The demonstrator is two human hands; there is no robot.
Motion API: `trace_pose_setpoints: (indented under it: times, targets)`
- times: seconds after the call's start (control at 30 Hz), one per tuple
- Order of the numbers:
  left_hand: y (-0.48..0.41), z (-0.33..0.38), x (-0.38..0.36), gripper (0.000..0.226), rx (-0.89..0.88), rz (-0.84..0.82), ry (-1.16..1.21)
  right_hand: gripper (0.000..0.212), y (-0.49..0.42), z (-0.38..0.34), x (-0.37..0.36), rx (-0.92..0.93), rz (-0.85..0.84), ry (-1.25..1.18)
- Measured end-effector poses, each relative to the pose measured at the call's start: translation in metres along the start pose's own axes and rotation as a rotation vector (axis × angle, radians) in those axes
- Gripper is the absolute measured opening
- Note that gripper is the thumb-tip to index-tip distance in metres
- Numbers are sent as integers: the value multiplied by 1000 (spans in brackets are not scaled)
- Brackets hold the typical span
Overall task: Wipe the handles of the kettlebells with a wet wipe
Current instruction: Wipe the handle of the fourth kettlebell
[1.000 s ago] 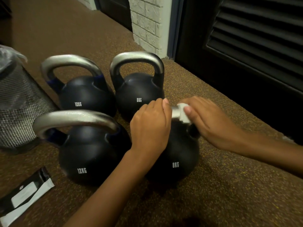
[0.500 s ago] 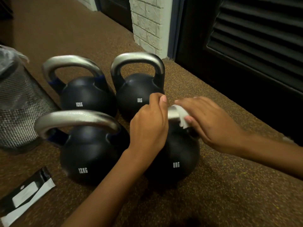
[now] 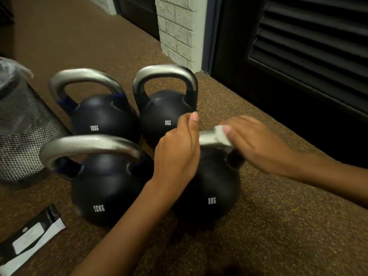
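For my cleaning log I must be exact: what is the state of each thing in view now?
Front 8KG kettlebell: upright, both hands at its handle.
Wet wipe: folded over that handle.
Left hand: grips the handle.
Right hand: holds the wet wipe.
Front 12KG kettlebell: upright, untouched.
Back 12KG kettlebell: upright, untouched.
Back 8KG kettlebell: upright, untouched.
Mesh bin: upright, lined.
Wipe packet: lying flat.

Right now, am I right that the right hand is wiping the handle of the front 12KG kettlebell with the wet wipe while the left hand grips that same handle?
Not quite: the head view shows it is the front 8KG kettlebell, not the 12KG one. The right hand holds the wet wipe on its handle while the left hand grips that same handle.
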State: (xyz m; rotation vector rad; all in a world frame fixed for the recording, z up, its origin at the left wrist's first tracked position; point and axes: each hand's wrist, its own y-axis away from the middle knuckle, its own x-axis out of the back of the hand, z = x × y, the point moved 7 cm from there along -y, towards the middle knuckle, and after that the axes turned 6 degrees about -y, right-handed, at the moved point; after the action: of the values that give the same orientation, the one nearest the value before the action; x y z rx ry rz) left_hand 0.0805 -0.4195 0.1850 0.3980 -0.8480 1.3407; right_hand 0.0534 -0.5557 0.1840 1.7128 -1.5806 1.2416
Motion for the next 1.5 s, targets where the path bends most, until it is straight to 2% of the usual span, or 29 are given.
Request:
trace_pose_setpoints:
  times: [0.1, 0.13, 0.2, 0.43, 0.63, 0.77, 0.97, 1.03, 1.1, 1.2, 1.3, 1.37, 1.5]
  targets:
    - [0, 1, 0, 44, -17, 9, -18, 46, 7, 38, -7, -363, -65, -477]
    - [1, 1, 0, 44, -29, 16, -31, 47, 8, 45, -9, -441, -62, -573]
    - [1, 2, 0, 44, -36, 20, -55, 44, 8, 48, -13, -483, -59, -641]
    - [1, 4, 1, 56, -81, 48, -80, 35, 17, 28, -11, -163, 24, -608]
    - [0, 3, 0, 55, -86, 52, -80, 36, 50, 52, -22, -138, 177, -719]
    - [1, 4, 0, 59, -105, 68, -93, 44, 64, 62, -25, -134, 252, -611]
    - [1, 4, -1, 60, -123, 75, -124, 42, 51, 44, -5, 12, 434, -350]
    - [1, 3, -2, 56, -120, 67, -128, 42, 49, 43, -5, 1, 471, -320]
    - [1, 2, -2, 50, -113, 62, -120, 49, 51, 48, -10, -92, 496, -364]
    - [2, 4, -1, 54, -128, 76, -123, 50, 61, 59, -21, -293, 506, -482]
    - [2, 4, -2, 58, -143, 82, -132, 51, 60, 59, -23, -337, 525, -486]
    - [1, 4, -2, 58, -149, 82, -136, 49, 53, 52, -15, -262, 540, -441]
    - [1, 4, -3, 54, -139, 76, -146, 32, 38, 21, 1, 53, 464, -242]
